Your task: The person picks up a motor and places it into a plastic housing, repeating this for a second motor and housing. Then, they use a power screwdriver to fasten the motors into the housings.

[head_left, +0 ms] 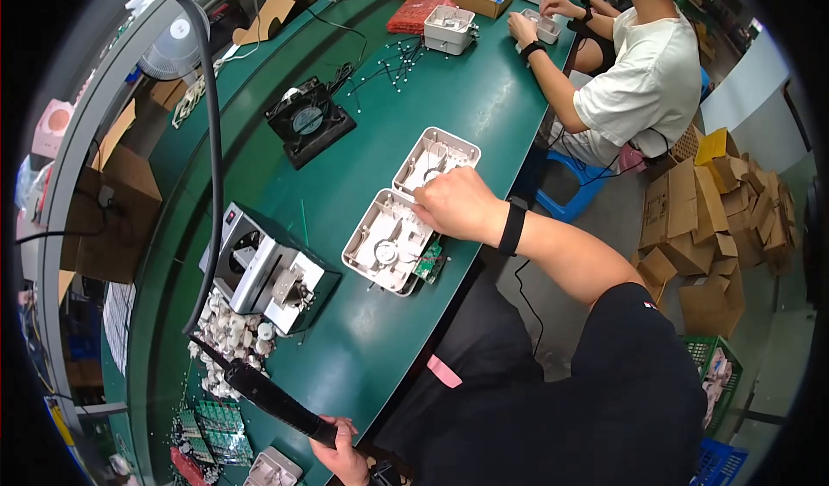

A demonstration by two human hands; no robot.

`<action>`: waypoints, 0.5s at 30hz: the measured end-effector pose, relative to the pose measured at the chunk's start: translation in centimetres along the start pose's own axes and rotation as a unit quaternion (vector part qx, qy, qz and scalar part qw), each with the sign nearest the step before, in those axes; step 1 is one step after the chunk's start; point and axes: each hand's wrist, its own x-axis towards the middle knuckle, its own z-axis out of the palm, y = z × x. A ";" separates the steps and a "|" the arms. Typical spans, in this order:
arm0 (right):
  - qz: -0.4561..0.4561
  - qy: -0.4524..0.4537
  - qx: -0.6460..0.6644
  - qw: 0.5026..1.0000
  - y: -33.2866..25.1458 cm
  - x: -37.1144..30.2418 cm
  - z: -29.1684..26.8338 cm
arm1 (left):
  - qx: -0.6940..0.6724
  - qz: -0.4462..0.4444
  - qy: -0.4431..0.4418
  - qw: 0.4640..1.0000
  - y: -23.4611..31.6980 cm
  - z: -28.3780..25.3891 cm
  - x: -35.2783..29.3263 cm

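My left hand [342, 457] is wrapped round the end of a black corded electric screwdriver [278, 403], low in the head view. A thick black cable [212, 141] runs up from the tool; its tip does not show. My right hand [459, 205] is closed over the place where two light grey plastic housing halves meet. Its fingertips are pinched at the near half [367, 246], and whatever they hold is hidden. A round part sits inside that half, and a green circuit board [427, 262] hangs at its right edge. The far half [439, 148] lies open behind my hand.
A silver and black machine [276, 270] stands left of the housing, beside a heap of white parts [231, 335]. Green circuit boards [216, 430] lie at the lower left. Farther back are a black fan [308, 123] and a co-worker [643, 63] seated at the right edge.
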 end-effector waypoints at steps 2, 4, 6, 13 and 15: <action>0.014 -0.003 -0.018 1.000 1.8 0.8 -0.1 | 0.010 -0.017 0.008 1.000 0.4 0.5 0.2; 0.022 -0.004 -0.029 0.999 4.0 1.6 -0.2 | 0.014 -0.025 0.010 1.000 0.7 1.0 0.5; 0.038 -0.008 -0.064 0.997 6.4 2.5 -0.5 | 0.017 -0.029 0.013 0.999 1.0 1.3 0.7; 0.050 0.029 -0.121 0.991 15.6 6.7 -0.7 | 0.093 -0.084 -0.003 0.992 3.9 1.8 0.7; 0.048 0.035 -0.136 0.989 17.7 8.3 -0.4 | 0.088 -0.086 -0.002 0.992 4.1 2.1 0.8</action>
